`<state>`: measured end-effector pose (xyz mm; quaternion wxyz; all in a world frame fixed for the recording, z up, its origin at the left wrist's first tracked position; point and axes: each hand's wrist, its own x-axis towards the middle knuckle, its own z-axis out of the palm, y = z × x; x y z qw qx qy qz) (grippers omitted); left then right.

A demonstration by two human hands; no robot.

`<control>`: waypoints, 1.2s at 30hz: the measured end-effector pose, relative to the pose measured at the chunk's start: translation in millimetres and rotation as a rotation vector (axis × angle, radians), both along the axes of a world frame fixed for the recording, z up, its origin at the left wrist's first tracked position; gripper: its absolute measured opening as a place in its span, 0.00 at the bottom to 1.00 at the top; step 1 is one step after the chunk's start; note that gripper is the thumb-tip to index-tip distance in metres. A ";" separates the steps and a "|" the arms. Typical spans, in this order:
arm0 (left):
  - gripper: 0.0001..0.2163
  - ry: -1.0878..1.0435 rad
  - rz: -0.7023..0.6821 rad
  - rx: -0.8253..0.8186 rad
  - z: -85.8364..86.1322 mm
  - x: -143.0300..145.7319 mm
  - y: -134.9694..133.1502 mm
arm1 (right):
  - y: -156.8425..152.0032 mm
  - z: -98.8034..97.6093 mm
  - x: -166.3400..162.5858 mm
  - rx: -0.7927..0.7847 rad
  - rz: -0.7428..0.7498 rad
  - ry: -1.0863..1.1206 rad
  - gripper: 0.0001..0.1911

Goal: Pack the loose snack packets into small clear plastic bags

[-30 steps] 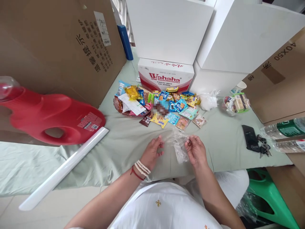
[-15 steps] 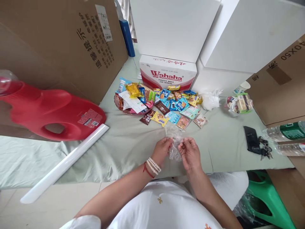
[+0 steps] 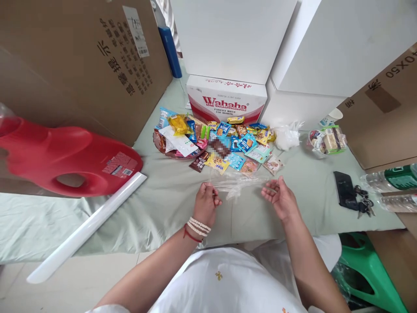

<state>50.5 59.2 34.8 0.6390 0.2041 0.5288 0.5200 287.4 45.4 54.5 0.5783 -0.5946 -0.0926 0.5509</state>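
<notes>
A crumpled clear plastic bag (image 3: 233, 188) is spread out sideways above the cloth, in front of a pile of wrapped snacks (image 3: 241, 139). My left hand (image 3: 206, 203) is closed on the bag's left end. My right hand (image 3: 280, 199) is by the other end, palm turned inward and fingers apart; whether its fingertips touch the film I cannot tell. Just beyond the bag lie a yellow snack packet (image 3: 217, 163) and a pinkish packet (image 3: 250, 167). To the left of the pile, a bowl (image 3: 160, 147) holds more packets and a white paper.
A red jug (image 3: 97, 161) and a long white strip (image 3: 87, 226) are on the left. Behind the snacks stands a Wahaha carton (image 3: 228, 100). Toward the right are a clear snack tub (image 3: 317, 148), a black phone (image 3: 344, 189), keys (image 3: 365, 203) and bottles (image 3: 397, 178).
My hands have moved apart, the left one leftward and the right one rightward. The bunched plastic bag is now pulled out wide, and my right hand's fingers have loosened.
</notes>
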 end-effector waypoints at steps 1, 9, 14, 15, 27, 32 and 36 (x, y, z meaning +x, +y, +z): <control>0.17 0.049 -0.013 0.078 -1.1 3.2 -3.7 | -2.8 -2.1 -6.4 -0.055 0.069 -0.012 0.30; 0.21 0.184 -0.248 0.264 -10.0 9.8 -20.6 | -4.2 -23.0 -52.8 -0.096 0.420 -0.172 0.28; 0.19 0.152 -0.030 0.088 -12.1 -28.6 9.3 | -0.1 -21.3 -36.9 -0.062 0.265 -0.212 0.26; 0.19 0.149 -0.005 0.021 -10.2 -36.7 13.5 | -1.5 -20.4 -34.3 -0.064 0.261 -0.204 0.27; 0.20 0.186 -0.284 -0.077 -4.4 -39.7 1.6 | -19.2 -12.3 -18.9 -0.118 0.339 -0.001 0.26; 0.22 0.336 -0.608 -0.127 -11.5 -76.6 -13.6 | -29.1 -18.3 32.5 -0.149 0.456 -0.167 0.25; 0.19 0.968 -0.535 0.093 2.8 -97.3 -27.0 | -46.7 -26.4 44.1 -0.144 0.627 -0.334 0.25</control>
